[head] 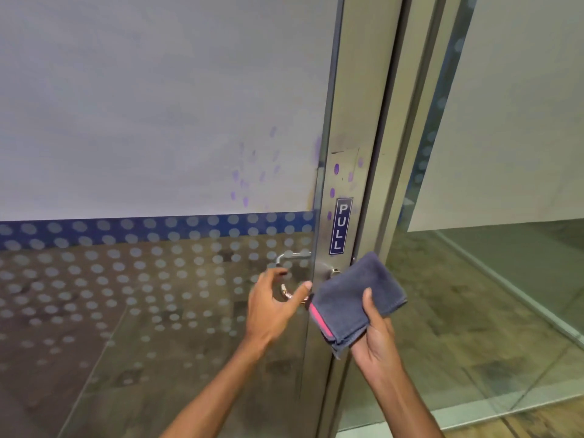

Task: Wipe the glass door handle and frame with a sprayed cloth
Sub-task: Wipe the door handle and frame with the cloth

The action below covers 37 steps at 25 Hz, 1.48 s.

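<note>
A glass door with a metal frame (354, 128) fills the view, and purple smudges mark the glass and frame above a blue PULL sticker (340, 226). The silver door handle (292, 257) shows behind the glass at about waist height; its near side is mostly hidden by the cloth. My right hand (376, 336) grips a folded grey-blue cloth (354, 295) with a pink edge, held against the frame just below the sticker. My left hand (271, 306) hovers in front of the glass beside the handle, fingers curled apart, holding nothing.
A blue dotted band (142, 230) crosses the door, with frosted film above it. To the right stands a second glass panel (505, 279) with a tiled floor visible beyond it.
</note>
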Each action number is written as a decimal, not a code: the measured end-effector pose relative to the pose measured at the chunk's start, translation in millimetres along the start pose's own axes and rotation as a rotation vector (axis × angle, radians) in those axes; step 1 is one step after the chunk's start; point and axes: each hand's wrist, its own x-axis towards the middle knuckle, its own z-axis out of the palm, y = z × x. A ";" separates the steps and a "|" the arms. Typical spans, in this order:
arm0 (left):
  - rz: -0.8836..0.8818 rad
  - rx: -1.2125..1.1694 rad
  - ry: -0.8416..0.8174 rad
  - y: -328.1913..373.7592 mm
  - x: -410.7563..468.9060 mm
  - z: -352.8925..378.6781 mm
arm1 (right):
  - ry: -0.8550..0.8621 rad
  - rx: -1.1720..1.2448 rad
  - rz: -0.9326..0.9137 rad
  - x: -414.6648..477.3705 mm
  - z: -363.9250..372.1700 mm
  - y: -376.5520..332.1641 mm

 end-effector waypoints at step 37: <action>0.726 1.013 0.640 -49.0 139.0 -27.8 | 0.217 -1.845 -0.731 18.6 50.7 150.4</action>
